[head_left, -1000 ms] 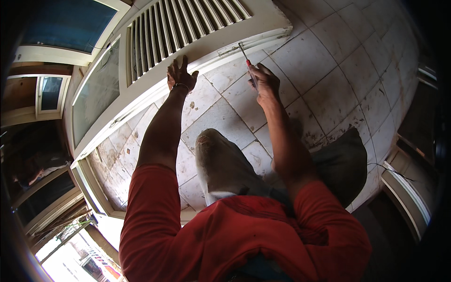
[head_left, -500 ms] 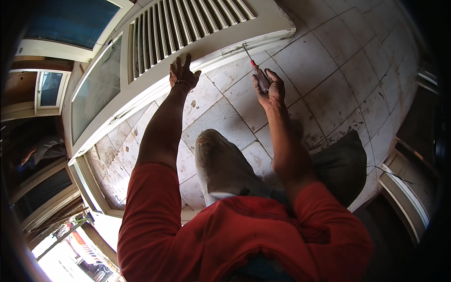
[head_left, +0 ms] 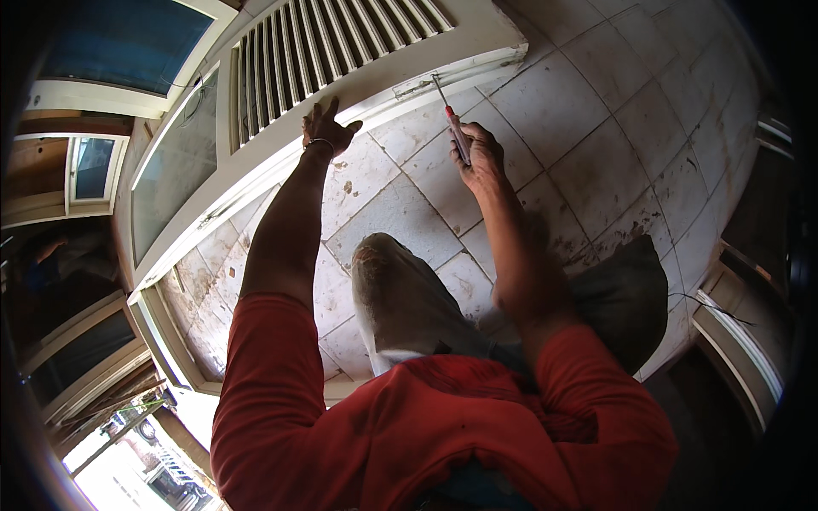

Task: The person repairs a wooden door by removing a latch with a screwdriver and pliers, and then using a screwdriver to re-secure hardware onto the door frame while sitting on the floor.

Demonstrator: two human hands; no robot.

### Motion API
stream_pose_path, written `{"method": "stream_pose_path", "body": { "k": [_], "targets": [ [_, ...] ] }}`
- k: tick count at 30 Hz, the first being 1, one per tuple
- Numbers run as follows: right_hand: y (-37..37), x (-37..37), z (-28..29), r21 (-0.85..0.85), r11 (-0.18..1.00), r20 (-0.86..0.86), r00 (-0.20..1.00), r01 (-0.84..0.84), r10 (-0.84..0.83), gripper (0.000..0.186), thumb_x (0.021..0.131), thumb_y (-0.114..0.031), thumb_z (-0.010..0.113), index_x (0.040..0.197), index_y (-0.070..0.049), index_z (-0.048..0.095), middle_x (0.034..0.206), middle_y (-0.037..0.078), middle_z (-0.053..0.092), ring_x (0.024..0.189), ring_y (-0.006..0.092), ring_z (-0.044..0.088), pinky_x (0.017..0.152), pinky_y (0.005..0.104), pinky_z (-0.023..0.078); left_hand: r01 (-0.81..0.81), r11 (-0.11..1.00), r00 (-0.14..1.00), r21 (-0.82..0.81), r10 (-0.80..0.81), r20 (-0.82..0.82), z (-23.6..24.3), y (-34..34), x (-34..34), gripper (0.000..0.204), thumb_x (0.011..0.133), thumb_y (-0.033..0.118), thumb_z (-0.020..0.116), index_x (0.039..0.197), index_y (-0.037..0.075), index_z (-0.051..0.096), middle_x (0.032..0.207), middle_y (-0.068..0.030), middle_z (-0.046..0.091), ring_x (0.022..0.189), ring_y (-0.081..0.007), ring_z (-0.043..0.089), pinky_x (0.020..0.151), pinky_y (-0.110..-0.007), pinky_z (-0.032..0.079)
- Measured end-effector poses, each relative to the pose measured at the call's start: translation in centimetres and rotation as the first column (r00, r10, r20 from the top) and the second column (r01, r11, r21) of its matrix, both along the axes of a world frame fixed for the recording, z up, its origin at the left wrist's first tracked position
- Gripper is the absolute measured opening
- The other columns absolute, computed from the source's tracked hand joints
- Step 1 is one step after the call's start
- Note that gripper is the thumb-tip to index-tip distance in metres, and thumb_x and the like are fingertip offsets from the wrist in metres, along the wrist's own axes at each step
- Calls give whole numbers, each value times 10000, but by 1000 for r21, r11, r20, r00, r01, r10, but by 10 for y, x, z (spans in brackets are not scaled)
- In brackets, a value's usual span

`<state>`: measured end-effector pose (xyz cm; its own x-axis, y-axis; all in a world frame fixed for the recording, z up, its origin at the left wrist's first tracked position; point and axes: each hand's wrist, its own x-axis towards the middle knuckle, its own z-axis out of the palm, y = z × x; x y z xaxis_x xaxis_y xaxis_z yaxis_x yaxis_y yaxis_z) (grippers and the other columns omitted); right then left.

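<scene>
A white louvred door (head_left: 486, 38) with a glass panel lies on its side before me. My left hand (head_left: 325, 132), a bracelet at its wrist, rests with fingers spread on the door's frame below the slats. My right hand (head_left: 477, 153) grips a screwdriver (head_left: 460, 136) with a red-and-clear handle. Its shaft reaches a narrow metal fitting (head_left: 417, 85) set in the door's long edge; whether the tip touches it is hard to tell.
My bent knee (head_left: 383, 289) is over dirty white floor tiles (head_left: 596, 145). Framed glass panels (head_left: 119, 55) lean at the upper left. More frames (head_left: 728, 341) stand at the right. A bright opening (head_left: 111, 460) shows at the lower left.
Over the last second my right fingers have loosened and re-closed round the screwdriver handle, with the hand turning slightly. My left hand stays on the door, shifted very little.
</scene>
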<state>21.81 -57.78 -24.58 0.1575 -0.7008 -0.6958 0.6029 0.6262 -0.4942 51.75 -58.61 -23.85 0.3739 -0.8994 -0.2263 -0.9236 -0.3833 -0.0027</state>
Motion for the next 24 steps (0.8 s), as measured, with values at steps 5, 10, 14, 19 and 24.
{"method": "stream_pose_path", "body": {
  "k": [5,10,14,19,24],
  "targets": [
    [-7,2,8,-321,790,-900,428,-523,-82,247,909,-310,616,907,-83,713,767,183,671,672,367,643,668,409,524,-78,868,836,-490,-211,-507,-42,3,-59,474,915,391,686,1250,56,646,1249,-119,646,1105,-295,614,953,-389,491],
    [15,-5,1,-419,778,-841,523,-469,-138,335,914,-294,666,1117,-33,718,969,179,735,923,258,715,819,351,535,-495,814,-288,304,176,-941,-28,-11,-187,311,965,295,637,1148,47,676,1043,-79,702,808,-174,650,700,-325,532],
    [22,5,-21,-417,800,-818,561,-431,-123,309,950,-262,653,1168,-49,706,1035,160,737,993,219,697,876,325,518,-624,741,-106,250,237,-966,-14,-25,-206,317,980,248,589,1166,-2,646,1047,-134,691,739,-199,631,635,-354,526],
    [35,14,-22,-480,778,-703,708,-406,-64,276,943,-267,645,1147,-90,706,982,144,737,898,235,713,808,332,537,-691,670,-105,272,279,-955,-38,-21,-180,333,965,233,602,1181,-17,648,998,-175,699,712,-213,638,610,-374,522],
    [31,17,-23,-533,748,-677,729,-396,-97,257,932,-240,657,1134,-89,708,971,145,731,877,238,709,796,339,541,-707,677,-55,203,234,-971,-36,-23,-174,266,949,205,637,1065,-32,674,831,-143,697,613,-202,619,567,-347,519]
  ]
}}
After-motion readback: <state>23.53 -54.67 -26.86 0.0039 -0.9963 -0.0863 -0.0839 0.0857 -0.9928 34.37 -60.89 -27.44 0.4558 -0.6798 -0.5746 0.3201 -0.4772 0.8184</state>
